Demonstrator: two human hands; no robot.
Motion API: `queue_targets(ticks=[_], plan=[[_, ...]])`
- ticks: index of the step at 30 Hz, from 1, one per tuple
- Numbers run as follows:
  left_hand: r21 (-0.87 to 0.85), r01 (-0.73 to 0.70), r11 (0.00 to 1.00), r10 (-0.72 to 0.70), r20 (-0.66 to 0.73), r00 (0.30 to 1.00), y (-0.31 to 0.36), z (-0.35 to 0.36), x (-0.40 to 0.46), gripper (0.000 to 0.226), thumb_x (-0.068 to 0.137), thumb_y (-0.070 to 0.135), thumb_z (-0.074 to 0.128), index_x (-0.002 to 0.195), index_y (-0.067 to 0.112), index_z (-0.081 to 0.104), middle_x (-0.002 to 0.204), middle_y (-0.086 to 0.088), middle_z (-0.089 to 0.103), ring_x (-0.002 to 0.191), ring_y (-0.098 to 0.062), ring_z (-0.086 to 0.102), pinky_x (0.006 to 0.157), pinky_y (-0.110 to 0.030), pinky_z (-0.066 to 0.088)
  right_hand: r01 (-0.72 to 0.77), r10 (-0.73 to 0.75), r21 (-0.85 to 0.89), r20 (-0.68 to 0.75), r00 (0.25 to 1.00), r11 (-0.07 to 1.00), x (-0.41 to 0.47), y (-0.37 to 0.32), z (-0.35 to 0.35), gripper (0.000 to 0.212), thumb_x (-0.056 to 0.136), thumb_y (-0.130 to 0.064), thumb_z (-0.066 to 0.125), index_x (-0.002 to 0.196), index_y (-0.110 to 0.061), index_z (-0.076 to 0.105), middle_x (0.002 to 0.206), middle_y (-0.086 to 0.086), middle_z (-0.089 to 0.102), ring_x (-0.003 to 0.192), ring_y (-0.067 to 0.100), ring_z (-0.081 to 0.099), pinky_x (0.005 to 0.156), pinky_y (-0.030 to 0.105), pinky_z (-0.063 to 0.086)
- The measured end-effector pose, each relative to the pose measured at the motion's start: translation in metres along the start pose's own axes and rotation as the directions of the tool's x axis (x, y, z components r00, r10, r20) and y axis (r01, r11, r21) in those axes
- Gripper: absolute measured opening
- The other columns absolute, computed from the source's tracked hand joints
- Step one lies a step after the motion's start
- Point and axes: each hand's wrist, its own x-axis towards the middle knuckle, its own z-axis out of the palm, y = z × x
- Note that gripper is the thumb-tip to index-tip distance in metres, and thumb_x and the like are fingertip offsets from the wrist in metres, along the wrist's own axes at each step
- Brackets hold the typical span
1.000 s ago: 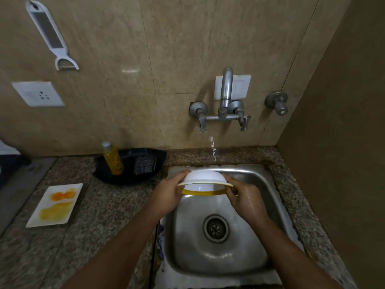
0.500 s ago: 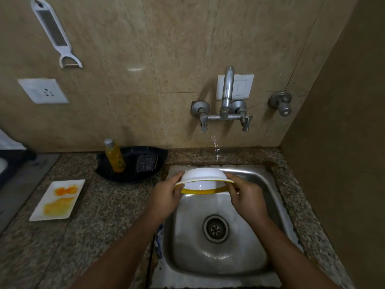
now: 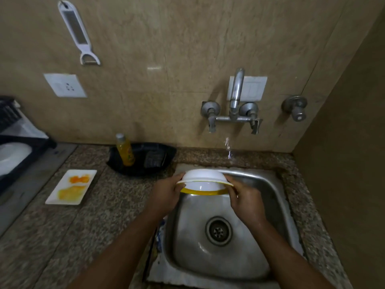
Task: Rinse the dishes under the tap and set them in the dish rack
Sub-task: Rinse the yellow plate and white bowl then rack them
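Over the steel sink, two hands gripping one white bowl with a yellow rim, turned mouth-down and tipped toward the camera: left hand clasped on its left edge, right hand on its right. Falling just behind the bowl, a thin stream of water from the single wall tap. Step in hand, by the look of it: rinsing the bowl. Next move likely calling for a shake-off over the sink, then a carry well to the left, past the counter, to the dark dish rack at the frame's edge, where something white already sits, too blurred to name. Left on the counter: one white rectangular plate, smeared orange and yellow, unrinsed. Farther back, one yellow bottle standing in a black tray with one dark scrub pad. On the wall: one socket, one switch plate, one separate valve, one hanging white peeler.
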Motion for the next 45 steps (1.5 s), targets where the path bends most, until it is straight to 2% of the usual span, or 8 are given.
queue_targets(ticks=[7, 11, 14, 22, 29, 34, 38, 45], plan=[[-0.389, 0.329, 0.861, -0.256, 0.228, 0.94, 0.015, -0.023, -0.012, 0.057, 0.063, 0.03, 0.06, 0.117, 0.015, 0.069, 0.117, 0.0, 0.068, 0.103, -0.01, 0.063, 0.089, -0.021, 0.046, 0.059, -0.06, 0.022, 0.033, 0.998, 0.998, 0.0, -0.005, 0.006, 0.056, 0.071, 0.001, 0.08, 0.123, -0.016, 0.068, 0.084, 0.004, 0.076, 0.067, 0.019, 0.07, 0.063, 0.02, 0.05], [-0.772, 0.627, -0.1, -0.5, 0.584, 0.639, 0.017, -0.06, -0.02, 0.016, 0.087, 0.02, 0.052, 0.089, 0.005, 0.057, 0.097, -0.017, 0.055, 0.084, -0.031, 0.059, 0.077, -0.042, 0.053, 0.135, -0.136, 0.053, 0.016, 0.991, 0.989, 0.005, -0.023, 0.021, 0.048, 0.077, -0.003, 0.074, 0.124, -0.012, 0.066, 0.098, 0.007, 0.076, 0.078, 0.018, 0.071, 0.076, 0.016, 0.046], [-0.844, 0.423, -0.329, -0.52, 0.536, 0.665, 0.007, -0.092, -0.026, 0.033, 0.1, 0.013, 0.048, 0.12, -0.013, 0.052, 0.122, -0.031, 0.058, 0.105, -0.038, 0.062, 0.084, -0.048, 0.057, 0.212, -0.219, 0.169, 0.025, 0.975, 0.963, 0.012, -0.056, 0.04, 0.044, 0.086, -0.02, 0.049, 0.125, -0.009, 0.065, 0.114, 0.007, 0.072, 0.098, 0.015, 0.067, 0.093, 0.016, 0.041], [-0.974, 0.181, -0.138, -0.783, 0.219, 0.582, -0.073, -0.212, -0.066, 0.011, 0.095, -0.009, 0.044, 0.101, -0.006, 0.053, 0.111, -0.02, 0.062, 0.1, -0.032, 0.062, 0.081, -0.043, 0.057, 0.351, -0.462, 0.385, 0.248, 0.852, 0.853, 0.059, -0.205, 0.098, 0.071, 0.087, -0.018, 0.065, 0.15, -0.027, 0.036, 0.15, -0.005, 0.042, 0.135, 0.01, 0.041, 0.108, 0.028, 0.038], [-0.961, 0.175, 0.213, -0.794, -0.067, 0.604, -0.149, -0.359, -0.082, 0.014, 0.096, 0.007, 0.052, 0.094, 0.003, 0.066, 0.096, -0.019, 0.068, 0.076, -0.025, 0.068, 0.066, -0.035, 0.06, 0.575, -0.645, 0.318, 0.189, 0.741, 0.754, 0.124, -0.386, 0.17, 0.055, 0.084, -0.011, 0.059, 0.138, -0.011, 0.051, 0.133, 0.011, 0.059, 0.113, 0.031, 0.061, 0.09, 0.037, 0.05], [-0.197, 0.499, 0.844, -0.512, -0.576, 0.638, -0.255, -0.461, -0.089, 0.035, 0.101, 0.042, 0.045, 0.101, 0.018, 0.07, 0.097, -0.006, 0.071, 0.086, -0.019, 0.066, 0.077, -0.037, 0.055, 0.531, -0.618, 0.388, 0.142, 0.773, 0.753, 0.179, -0.505, 0.236, 0.046, 0.09, -0.007, 0.063, 0.133, -0.014, 0.053, 0.124, 0.011, 0.061, 0.107, 0.031, 0.061, 0.088, 0.033, 0.045], [0.299, 0.73, 0.615, -0.495, -0.573, 0.653, -0.355, -0.504, -0.101, 0.066, 0.092, 0.063, 0.041, 0.142, 0.021, 0.045, 0.147, -0.01, 0.044, 0.136, -0.028, 0.04, 0.107, -0.045, 0.039, 0.6, -0.662, 0.31, 0.157, 0.733, 0.738, 0.229, -0.581, 0.292, 0.057, 0.084, 0.003, 0.059, 0.137, -0.016, 0.045, 0.128, 0.006, 0.052, 0.108, 0.028, 0.056, 0.086, 0.043, 0.049], [0.321, 0.778, 0.54, -0.709, -0.326, 0.626, -0.427, -0.507, -0.1, 0.101, 0.077, 0.088, 0.019, 0.156, 0.028, 0.005, 0.165, -0.003, -0.005, 0.151, -0.027, -0.007, 0.119, -0.058, 0.003, 0.796, -0.792, 0.083, 0.202, 0.576, 0.6, 0.296, -0.669, 0.393, 0.036, 0.072, 0.01, 0.057, 0.105, -0.003, 0.058, 0.094, 0.018, 0.06, 0.075, 0.034, 0.061, 0.061, 0.034, 0.046]])
